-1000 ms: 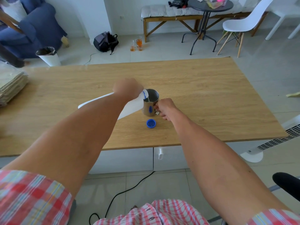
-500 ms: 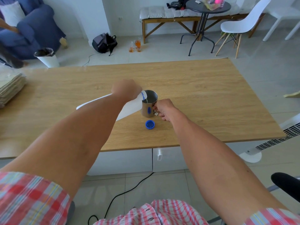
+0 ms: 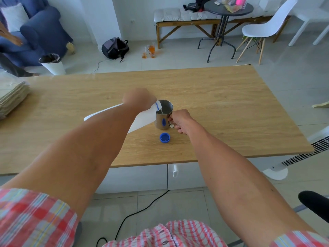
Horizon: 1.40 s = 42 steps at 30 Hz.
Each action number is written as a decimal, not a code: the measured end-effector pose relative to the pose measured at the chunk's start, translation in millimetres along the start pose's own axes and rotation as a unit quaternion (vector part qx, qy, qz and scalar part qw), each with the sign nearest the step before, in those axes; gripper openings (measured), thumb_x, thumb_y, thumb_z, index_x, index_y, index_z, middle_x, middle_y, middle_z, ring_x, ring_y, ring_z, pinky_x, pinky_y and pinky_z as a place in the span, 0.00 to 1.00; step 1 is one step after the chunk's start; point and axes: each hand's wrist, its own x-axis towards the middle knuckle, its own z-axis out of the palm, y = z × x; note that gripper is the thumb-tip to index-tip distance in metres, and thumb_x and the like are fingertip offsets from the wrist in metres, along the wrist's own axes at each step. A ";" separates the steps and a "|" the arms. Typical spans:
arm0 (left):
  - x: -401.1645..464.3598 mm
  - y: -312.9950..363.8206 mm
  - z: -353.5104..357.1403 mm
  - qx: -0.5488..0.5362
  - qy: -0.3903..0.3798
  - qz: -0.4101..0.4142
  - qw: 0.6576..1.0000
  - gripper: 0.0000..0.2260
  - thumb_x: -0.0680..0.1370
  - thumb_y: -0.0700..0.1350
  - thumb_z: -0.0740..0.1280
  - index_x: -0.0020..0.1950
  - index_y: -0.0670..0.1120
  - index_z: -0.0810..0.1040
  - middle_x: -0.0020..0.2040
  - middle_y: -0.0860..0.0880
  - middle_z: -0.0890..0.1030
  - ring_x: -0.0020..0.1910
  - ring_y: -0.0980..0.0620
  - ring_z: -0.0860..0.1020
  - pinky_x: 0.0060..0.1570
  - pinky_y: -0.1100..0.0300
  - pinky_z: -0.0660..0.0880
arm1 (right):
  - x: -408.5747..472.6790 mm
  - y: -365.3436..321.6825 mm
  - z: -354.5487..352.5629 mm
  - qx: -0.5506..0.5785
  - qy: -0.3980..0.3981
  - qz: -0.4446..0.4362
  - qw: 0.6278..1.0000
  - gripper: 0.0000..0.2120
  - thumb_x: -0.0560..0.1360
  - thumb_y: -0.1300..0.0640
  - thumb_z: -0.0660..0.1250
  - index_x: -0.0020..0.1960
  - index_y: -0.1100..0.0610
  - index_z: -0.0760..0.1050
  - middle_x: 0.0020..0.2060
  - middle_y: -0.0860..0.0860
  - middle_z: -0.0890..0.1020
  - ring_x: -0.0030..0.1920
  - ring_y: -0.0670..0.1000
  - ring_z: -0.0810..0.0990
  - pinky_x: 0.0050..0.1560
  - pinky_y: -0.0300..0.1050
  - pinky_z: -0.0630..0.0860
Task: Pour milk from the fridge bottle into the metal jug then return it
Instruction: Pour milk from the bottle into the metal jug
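Observation:
My left hand (image 3: pixel 138 98) grips a white plastic milk bottle (image 3: pixel 142 118), tipped almost flat with its blue-ringed mouth over the rim of the metal jug (image 3: pixel 164 114). White milk shows inside the jug at the spout. The jug stands upright on the wooden table (image 3: pixel 222 107). Wrapped around the jug's handle on its right side is my right hand (image 3: pixel 179 120). The bottle's blue cap (image 3: pixel 165 137) lies upside down on the table just in front of the jug. My left forearm hides most of the bottle's body.
A stack of folded cloths (image 3: pixel 10 97) sits at the table's left edge. Beyond the table are a white bin (image 3: pixel 52 64), a backpack (image 3: pixel 114 48), glasses on the floor (image 3: pixel 149 50), a bench, a round table and a white chair (image 3: pixel 263 31). A white heater (image 3: pixel 311 148) stands at the right.
The bottle stays tipped over the jug and milk is now visible at its mouth. Both hands hold their places; only the view has shifted slightly.

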 end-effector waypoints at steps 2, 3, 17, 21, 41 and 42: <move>0.6 -0.3 -0.3 -0.001 -0.001 -0.001 1.000 0.15 0.81 0.55 0.57 0.51 0.46 0.76 0.41 0.47 0.74 0.47 0.42 0.77 0.46 0.52 0.72 | -0.1 -0.3 -0.3 0.002 0.001 -0.001 1.000 0.12 0.79 0.63 0.57 0.46 0.57 0.79 0.36 0.52 0.74 0.23 0.47 0.59 0.19 0.33 0.56; 0.8 -0.6 -0.5 -0.002 -0.003 -0.002 1.000 0.14 0.81 0.55 0.57 0.52 0.46 0.75 0.41 0.47 0.74 0.47 0.41 0.77 0.47 0.51 0.72 | -0.1 -0.6 0.1 0.001 0.003 -0.001 1.000 0.12 0.79 0.63 0.57 0.45 0.57 0.79 0.35 0.52 0.74 0.23 0.47 0.59 0.19 0.33 0.56; 1.8 -0.4 -1.1 0.004 -0.007 0.000 1.000 0.14 0.81 0.56 0.57 0.52 0.46 0.74 0.43 0.47 0.75 0.47 0.41 0.77 0.46 0.52 0.72 | 2.6 -0.8 1.0 -0.001 0.000 0.010 1.000 0.10 0.79 0.62 0.58 0.48 0.56 0.78 0.33 0.50 0.73 0.23 0.47 0.59 0.18 0.32 0.57; 3.1 -2.8 0.0 0.005 -0.007 0.006 1.000 0.16 0.81 0.57 0.57 0.52 0.46 0.75 0.41 0.47 0.74 0.47 0.42 0.77 0.44 0.52 0.71 | 3.3 -0.8 0.5 -0.004 0.001 0.010 1.000 0.10 0.79 0.62 0.58 0.48 0.55 0.78 0.33 0.50 0.73 0.23 0.47 0.59 0.19 0.32 0.58; 1.7 -4.7 1.1 0.019 -0.023 0.005 1.000 0.17 0.81 0.61 0.59 0.52 0.48 0.74 0.49 0.46 0.78 0.49 0.43 0.77 0.45 0.52 0.71 | 0.0 0.0 -1.9 -0.001 0.006 -0.004 1.000 0.10 0.79 0.61 0.59 0.44 0.56 0.78 0.28 0.49 0.73 0.18 0.46 0.59 0.18 0.30 0.57; 1.9 -4.8 0.7 0.019 -0.023 0.005 1.000 0.17 0.81 0.61 0.59 0.52 0.48 0.74 0.50 0.46 0.78 0.49 0.43 0.77 0.45 0.52 0.71 | 0.5 0.0 -1.7 -0.002 0.005 -0.003 1.000 0.10 0.79 0.61 0.59 0.45 0.56 0.78 0.28 0.49 0.73 0.17 0.46 0.59 0.18 0.31 0.57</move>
